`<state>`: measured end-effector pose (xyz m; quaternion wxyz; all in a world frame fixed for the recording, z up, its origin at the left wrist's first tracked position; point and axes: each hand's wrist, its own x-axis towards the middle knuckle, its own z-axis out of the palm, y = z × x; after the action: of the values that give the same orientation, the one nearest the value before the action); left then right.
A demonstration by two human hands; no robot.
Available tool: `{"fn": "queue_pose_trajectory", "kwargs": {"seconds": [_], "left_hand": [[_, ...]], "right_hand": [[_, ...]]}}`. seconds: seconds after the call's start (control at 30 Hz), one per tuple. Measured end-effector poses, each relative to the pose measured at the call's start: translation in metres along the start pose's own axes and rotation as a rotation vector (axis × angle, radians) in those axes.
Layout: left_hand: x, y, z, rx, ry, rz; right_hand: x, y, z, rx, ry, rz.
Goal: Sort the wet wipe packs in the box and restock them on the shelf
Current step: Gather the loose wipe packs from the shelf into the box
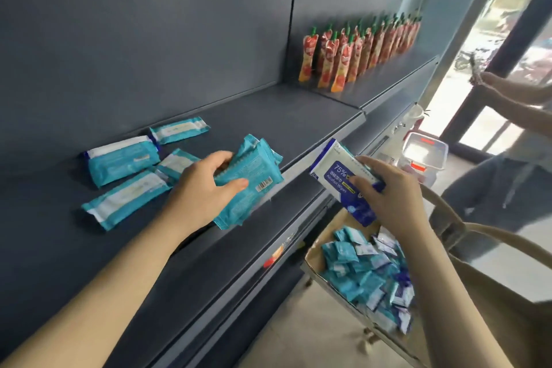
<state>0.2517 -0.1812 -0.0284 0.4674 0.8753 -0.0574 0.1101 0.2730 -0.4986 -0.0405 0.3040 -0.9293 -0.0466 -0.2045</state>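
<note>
Over the front edge of the shelf (268,116), my left grip (206,185) is clamped round teal packs (254,182), two by the look of it, thumb beside the barcode. They hang just above the board, not yet set down. My right grip (385,191) is closed on a white-and-blue alcohol wipe pack (334,176), held in the air just off the shelf lip, above the box (315,254).

Progress, as I judge it: early going. A handful of teal-and-white packs (122,163) lie flat on the shelf just left of my left grip, loosely grouped and not squared into a row. I see no white-and-blue pack on the shelf, so that kind has no spot yet.

Now the box: open cardboard, down to my right below the shelf, heaped with loose packs (367,275), teal and blue-white all jumbled. That looks like most of the job left.

Further along the shelf stands a row of red pouches (352,54), well apart from the wipes. A lidded plastic tub (424,152) sits on the floor beyond; what it holds, I cannot tell.
</note>
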Motion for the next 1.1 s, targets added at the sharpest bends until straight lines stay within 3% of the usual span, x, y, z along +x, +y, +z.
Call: {"fn": "queue_pose_trajectory", "kwargs": {"seconds": [0.33,0.47,0.73,1.1], "left_hand": [[0.015,0.069,0.193,-0.066,-0.224,0.061],[0.017,0.077,0.258,-0.103,-0.281,0.007],[0.029,0.04,0.365,-0.292,-0.444,-0.379],[0.112,-0.086,0.558,-0.282,-0.534,-0.864]], "right_hand": [[-0.06,0.159,-0.099,0.038,0.055,0.3],[-0.076,0.22,-0.115,0.131,0.07,0.48],[-0.095,0.313,-0.079,0.35,0.105,0.885],[-0.05,0.456,0.077,0.405,0.105,1.319]]}}
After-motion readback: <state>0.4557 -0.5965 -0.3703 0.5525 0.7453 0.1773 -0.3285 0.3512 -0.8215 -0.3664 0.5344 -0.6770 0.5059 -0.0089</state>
